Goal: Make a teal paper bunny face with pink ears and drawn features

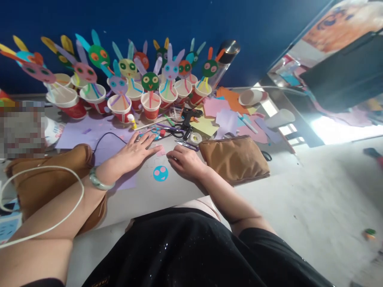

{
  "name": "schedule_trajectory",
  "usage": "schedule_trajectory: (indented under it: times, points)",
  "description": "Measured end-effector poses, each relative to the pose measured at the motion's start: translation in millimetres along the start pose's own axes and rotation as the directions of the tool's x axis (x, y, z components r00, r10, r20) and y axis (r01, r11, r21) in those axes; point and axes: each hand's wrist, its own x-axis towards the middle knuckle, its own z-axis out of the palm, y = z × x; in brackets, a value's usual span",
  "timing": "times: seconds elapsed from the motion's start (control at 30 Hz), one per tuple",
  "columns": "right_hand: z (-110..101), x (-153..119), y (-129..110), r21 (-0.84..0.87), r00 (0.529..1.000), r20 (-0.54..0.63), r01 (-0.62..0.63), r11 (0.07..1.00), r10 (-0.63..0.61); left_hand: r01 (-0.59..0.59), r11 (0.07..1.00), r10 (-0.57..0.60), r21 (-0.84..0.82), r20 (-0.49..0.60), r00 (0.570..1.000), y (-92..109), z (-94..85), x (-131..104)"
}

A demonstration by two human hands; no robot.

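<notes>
A blue paper disc (160, 173) with pink round pieces and a small pink piece on it lies on the table between my forearms. My left hand (136, 150) rests flat with its fingers spread, its fingertips near a small pink paper scrap (161, 150). Just right of that scrap is my right hand (186, 160), its fingers curled and pressed together; whatever they hold, if anything, is hidden. Scissors (188, 146) lie directly behind my right hand. Farther back stand several paper cups (151, 107) with colourful paper rabbit heads on stems.
Brown fabric pouches lie at the right (235, 159) and left (54, 179). A black glue gun (191, 115), a tape roll (196, 138), and coloured paper sheets (217, 107) lie behind my hands. A white cable (72, 215) loops over my left arm. A clear bottle (223, 63) stands at the back.
</notes>
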Motion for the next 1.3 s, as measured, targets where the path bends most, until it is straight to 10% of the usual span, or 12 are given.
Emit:
schedule_trajectory:
  times: [0.13, 0.37, 1.3]
  points:
    - [-4, -2, 0, -0.115, 0.976, -0.104, 0.181, 0.977, -0.193, -0.007, 1.0, 0.007, 0.001, 0.025, 1.0, 2, -2.9, 1]
    - [-37, -19, -19, -0.148, 0.787, -0.538, 0.263, 0.953, -0.301, 0.008, 0.999, -0.01, 0.034, 0.052, 0.999, 0, 0.7, 3]
    - [-31, -37, -18, -0.164, 0.861, -0.382, 0.293, 0.942, -0.335, 0.002, 0.999, -0.001, 0.032, -0.013, 1.0, 1, 7.5, 2]
